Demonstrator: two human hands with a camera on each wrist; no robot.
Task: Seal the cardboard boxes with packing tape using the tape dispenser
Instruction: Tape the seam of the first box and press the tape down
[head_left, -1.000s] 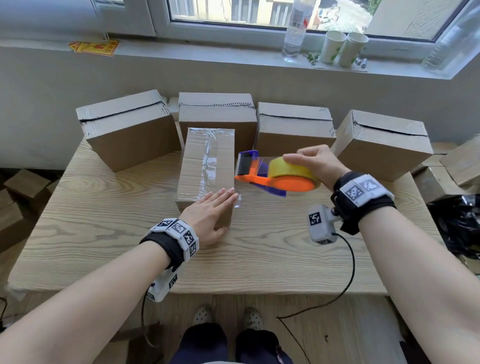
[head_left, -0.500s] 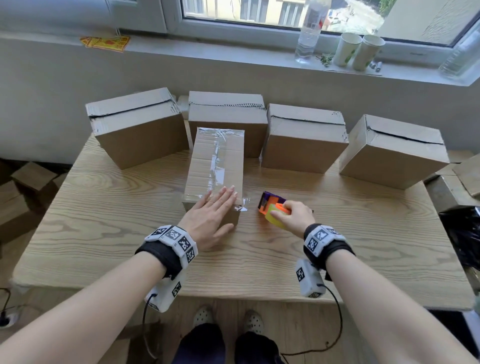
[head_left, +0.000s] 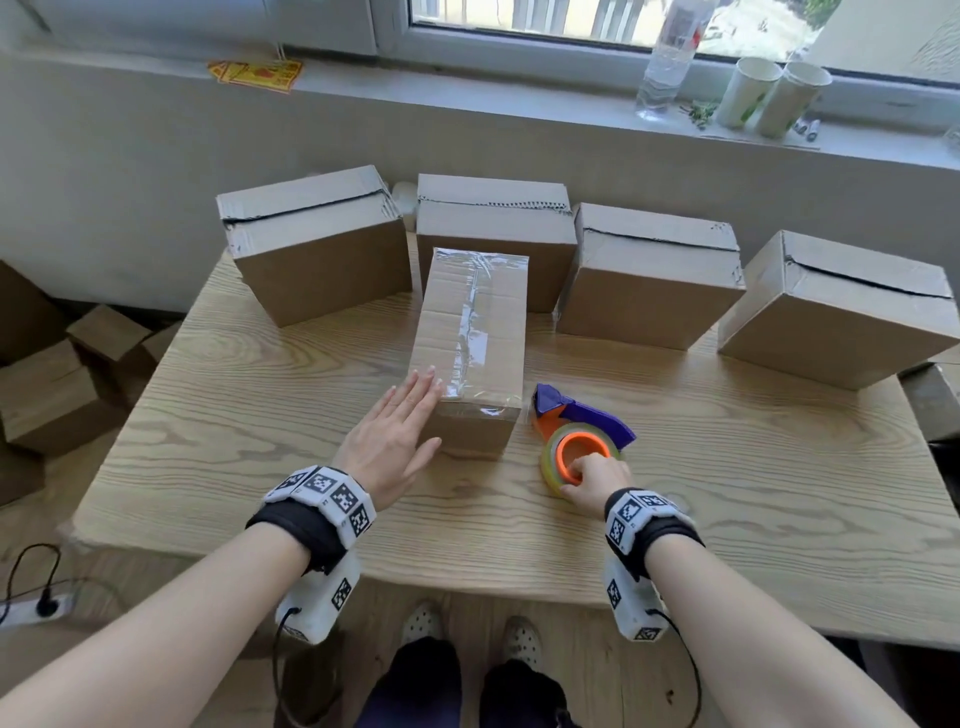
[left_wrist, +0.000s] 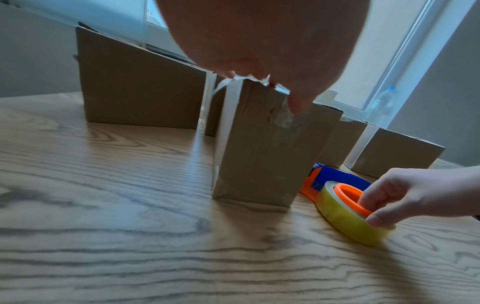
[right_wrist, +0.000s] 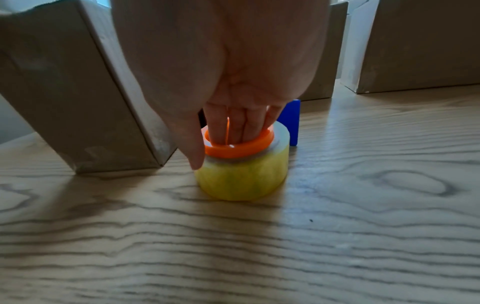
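A narrow cardboard box (head_left: 470, 338) with clear tape along its top stands mid-table. My left hand (head_left: 397, 431) lies flat with straight fingers against its near left corner; in the left wrist view its fingertips (left_wrist: 298, 102) touch the box's (left_wrist: 259, 148) top edge. Just right of the box, the tape dispenser (head_left: 574, 441) rests on the table: a yellow roll on an orange core with a purple blade arm. My right hand (head_left: 595, 475) grips it, with fingers (right_wrist: 233, 125) inside the orange core and the thumb outside on the roll (right_wrist: 244, 174). Several untaped boxes (head_left: 649, 275) line the back.
The wooden table (head_left: 753, 493) has bare room at the front and right. More cardboard boxes (head_left: 57, 384) are stacked on the floor at left. A water bottle (head_left: 667, 62) and two paper cups (head_left: 769, 93) stand on the windowsill. A power strip (head_left: 36, 608) lies lower left.
My right hand brought the tape dispenser down from mid-air onto the table right of the taped box. My left hand slid towards the box's near left corner.
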